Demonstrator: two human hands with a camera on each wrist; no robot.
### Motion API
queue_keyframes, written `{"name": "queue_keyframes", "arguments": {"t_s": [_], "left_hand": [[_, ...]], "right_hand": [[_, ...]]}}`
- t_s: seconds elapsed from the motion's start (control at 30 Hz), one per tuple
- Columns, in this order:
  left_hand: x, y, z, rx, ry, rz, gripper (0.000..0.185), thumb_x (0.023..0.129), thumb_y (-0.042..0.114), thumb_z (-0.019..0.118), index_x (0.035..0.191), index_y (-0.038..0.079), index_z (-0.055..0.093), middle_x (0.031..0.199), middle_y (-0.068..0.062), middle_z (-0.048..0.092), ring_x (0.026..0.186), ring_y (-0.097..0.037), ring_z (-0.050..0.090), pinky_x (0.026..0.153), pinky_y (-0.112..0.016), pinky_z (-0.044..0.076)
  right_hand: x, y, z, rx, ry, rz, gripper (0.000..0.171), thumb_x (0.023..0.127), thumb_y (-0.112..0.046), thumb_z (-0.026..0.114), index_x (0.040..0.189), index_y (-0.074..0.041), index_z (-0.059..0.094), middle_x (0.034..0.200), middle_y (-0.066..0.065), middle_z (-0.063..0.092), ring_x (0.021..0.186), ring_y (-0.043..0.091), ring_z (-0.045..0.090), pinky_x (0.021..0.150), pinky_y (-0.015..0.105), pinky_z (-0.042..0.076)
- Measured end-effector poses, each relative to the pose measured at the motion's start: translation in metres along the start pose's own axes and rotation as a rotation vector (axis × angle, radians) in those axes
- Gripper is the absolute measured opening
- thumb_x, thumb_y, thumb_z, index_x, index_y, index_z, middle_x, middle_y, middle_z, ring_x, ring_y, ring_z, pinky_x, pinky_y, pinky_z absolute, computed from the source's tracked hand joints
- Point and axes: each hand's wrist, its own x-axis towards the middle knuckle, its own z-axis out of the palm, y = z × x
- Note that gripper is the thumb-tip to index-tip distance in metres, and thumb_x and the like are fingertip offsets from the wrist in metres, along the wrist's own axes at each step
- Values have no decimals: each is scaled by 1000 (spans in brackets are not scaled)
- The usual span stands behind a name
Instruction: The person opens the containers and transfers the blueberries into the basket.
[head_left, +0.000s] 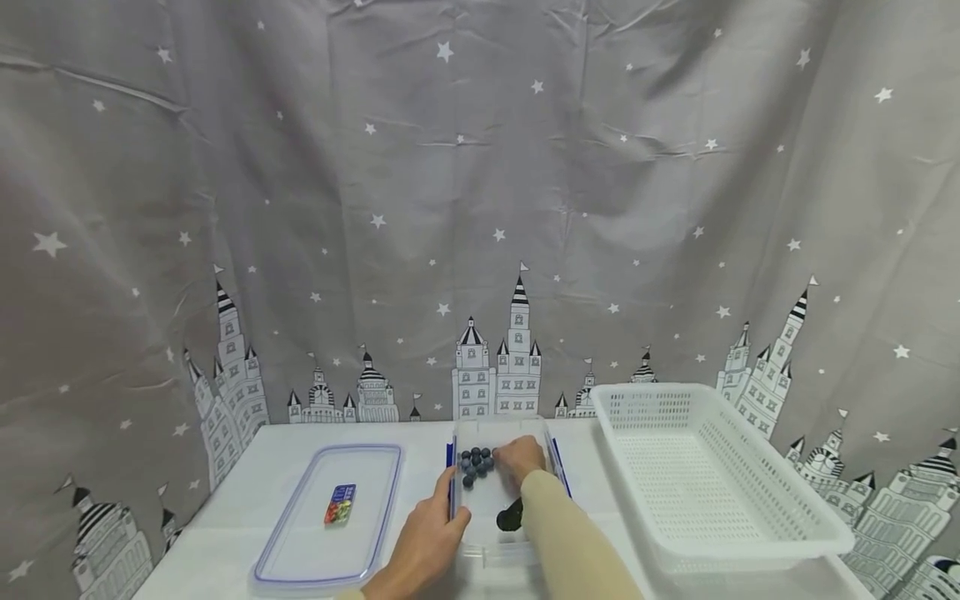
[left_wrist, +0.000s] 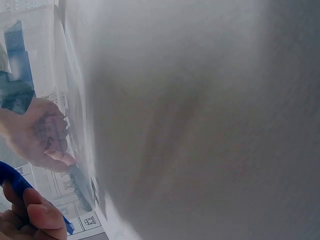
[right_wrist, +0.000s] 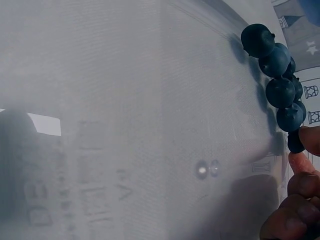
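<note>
A clear plastic container [head_left: 480,521] with blue side latches stands in front of me, a small cluster of blueberries [head_left: 468,468] on its floor. My left hand [head_left: 426,537] grips the container's left side, thumb at the rim; in the left wrist view its curled fingers [left_wrist: 45,215] lie at a blue latch [left_wrist: 14,179]. Inside the container, my right hand [head_left: 522,458] is beside the blueberries. The right wrist view shows its thumb and forefinger pinching one blueberry [right_wrist: 295,142] at the end of a row of others [right_wrist: 280,93].
Left of the container lies its clear lid [head_left: 300,546] with a blue rim and a colourful label [head_left: 340,505]. A white perforated basket [head_left: 750,547] stands to the right. Behind the white table [head_left: 217,546] hangs a grey curtain [head_left: 405,183] printed with castles and stars.
</note>
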Motion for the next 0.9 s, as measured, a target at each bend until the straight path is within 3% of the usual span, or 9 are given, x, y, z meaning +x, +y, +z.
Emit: {"name": "queue_keyframes", "arguments": {"t_s": [0.3, 0.43, 0.5, 0.57, 0.77, 0.9], "left_hand": [[-1, 2, -1, 19, 7, 3, 67, 88, 27, 59, 149, 5, 43, 98, -18, 73, 70, -17, 58, 64, -40, 50], [-2, 2, 0, 36, 39, 9, 65, 87, 27, 59, 148, 6, 46, 112, -19, 72, 87, -26, 69, 76, -46, 55], [-2, 2, 0, 37, 61, 7, 64, 87, 26, 60, 147, 6, 48, 120, -18, 70, 101, -32, 69, 86, -50, 54], [-2, 3, 1, 39, 71, 0, 64, 87, 27, 60, 147, 6, 49, 123, -16, 68, 106, -32, 68, 90, -50, 53], [-3, 4, 1, 45, 74, -2, 65, 86, 27, 61, 146, 5, 49, 109, -7, 59, 80, -16, 54, 72, -38, 49], [-4, 4, 2, 41, 87, 13, 65, 85, 26, 62, 145, 4, 50, 105, -5, 57, 78, -14, 51, 72, -36, 48]], "right_hand": [[-5, -7, -4, -7, -14, 16, 28, 80, -18, 79, 92, 7, 74, 99, 21, 73, 81, 26, 62, 86, 45, 56], [-5, -7, -4, -12, -18, 14, 28, 81, -18, 78, 93, 7, 74, 100, 21, 73, 81, 26, 62, 85, 45, 56], [-4, -6, -4, -12, -20, 14, 28, 81, -18, 78, 93, 7, 74, 100, 21, 73, 81, 26, 62, 84, 44, 56], [-4, -5, -4, -7, -24, 22, 29, 81, -19, 78, 94, 7, 74, 101, 21, 73, 81, 26, 61, 84, 44, 56], [-1, -4, -3, 15, -36, 45, 30, 81, -20, 77, 96, 6, 74, 103, 22, 72, 83, 26, 62, 85, 44, 56], [0, -3, 0, 15, -41, 53, 32, 82, -20, 78, 100, 6, 74, 104, 21, 73, 82, 26, 62, 84, 44, 56]]}}
